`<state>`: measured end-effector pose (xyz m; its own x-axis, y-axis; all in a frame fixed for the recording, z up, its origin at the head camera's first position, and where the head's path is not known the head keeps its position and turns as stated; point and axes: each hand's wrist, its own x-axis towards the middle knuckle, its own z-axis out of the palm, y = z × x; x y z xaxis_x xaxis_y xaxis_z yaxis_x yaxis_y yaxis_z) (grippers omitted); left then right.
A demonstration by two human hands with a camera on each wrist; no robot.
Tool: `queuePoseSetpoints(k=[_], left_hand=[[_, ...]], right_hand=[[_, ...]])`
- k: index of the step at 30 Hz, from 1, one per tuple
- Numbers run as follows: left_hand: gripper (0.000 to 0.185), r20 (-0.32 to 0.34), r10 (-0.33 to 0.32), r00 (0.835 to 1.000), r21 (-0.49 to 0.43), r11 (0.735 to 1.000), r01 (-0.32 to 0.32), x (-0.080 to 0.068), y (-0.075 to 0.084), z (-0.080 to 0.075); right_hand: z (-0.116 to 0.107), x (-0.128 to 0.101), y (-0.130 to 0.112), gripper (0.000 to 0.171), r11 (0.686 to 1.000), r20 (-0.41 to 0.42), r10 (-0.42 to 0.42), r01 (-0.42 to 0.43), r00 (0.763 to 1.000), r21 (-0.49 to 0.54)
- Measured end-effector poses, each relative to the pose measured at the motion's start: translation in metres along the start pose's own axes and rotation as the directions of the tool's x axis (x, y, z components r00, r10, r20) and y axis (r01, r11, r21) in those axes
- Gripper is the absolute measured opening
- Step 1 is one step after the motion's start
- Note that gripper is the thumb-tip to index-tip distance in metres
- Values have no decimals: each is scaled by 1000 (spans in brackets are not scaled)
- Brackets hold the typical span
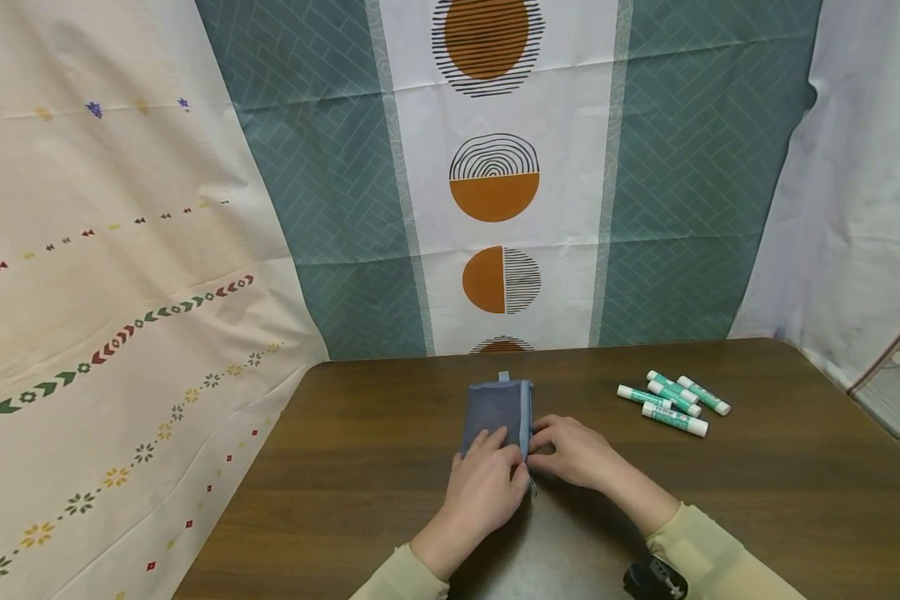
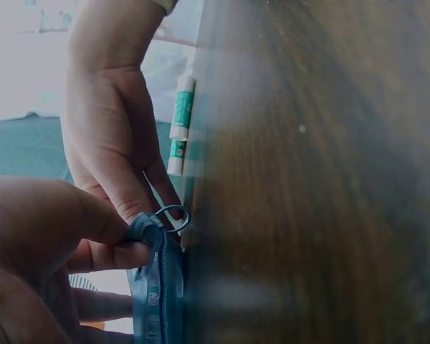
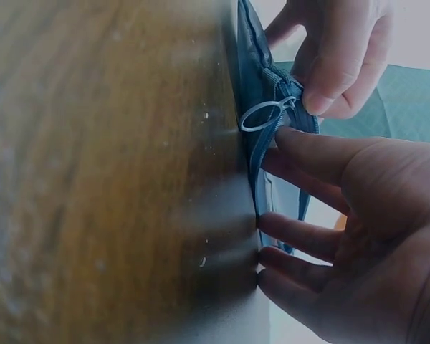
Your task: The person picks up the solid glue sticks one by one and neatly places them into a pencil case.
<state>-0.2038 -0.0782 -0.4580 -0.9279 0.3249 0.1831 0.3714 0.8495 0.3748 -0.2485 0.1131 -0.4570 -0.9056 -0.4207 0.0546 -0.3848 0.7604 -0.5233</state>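
Note:
A blue-grey zipper pouch [image 1: 492,412] lies on the table, its zipper running along the right edge. My left hand [image 1: 487,483] rests over the near end of the pouch; in the left wrist view its thumb and index finger pinch the pouch corner beside the zipper's ring pull [image 2: 173,217]. My right hand [image 1: 570,450] is at the zippered edge. In the right wrist view, its thumb and index finger pinch that edge just below the ring pull [image 3: 265,115], while the other fingers extend toward the tabletop. The zipper's two sides stand apart there. What lies inside is unclear.
Several green-and-white glue sticks [image 1: 675,419] lie in a loose cluster on the brown wooden table [image 1: 360,467], right of the pouch. Patterned cloths [image 1: 345,183] hang behind the table and on both sides. A black device sits on the right wrist.

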Motion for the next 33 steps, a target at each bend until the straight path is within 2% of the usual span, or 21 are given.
queuePoseSetpoints(k=[10, 20, 27, 33], left_hand=[[18, 26, -7, 1000, 2, 1000, 7, -1, 0, 1], [17, 19, -5, 1000, 23, 1000, 4, 1, -1, 2], [15, -14, 21, 1000, 16, 1000, -20, -1, -2, 2], [16, -52, 47, 998, 30, 999, -45, 0, -7, 3]], right_hand=[[-11, -6, 9, 16, 998, 5, -31, 31, 999, 55], [-45, -23, 34, 27, 999, -61, 27, -29, 998, -32], [-65, -42, 53, 29, 996, -106, 36, -44, 994, -80], [-77, -57, 66, 31, 991, -111, 59, -71, 992, -111]])
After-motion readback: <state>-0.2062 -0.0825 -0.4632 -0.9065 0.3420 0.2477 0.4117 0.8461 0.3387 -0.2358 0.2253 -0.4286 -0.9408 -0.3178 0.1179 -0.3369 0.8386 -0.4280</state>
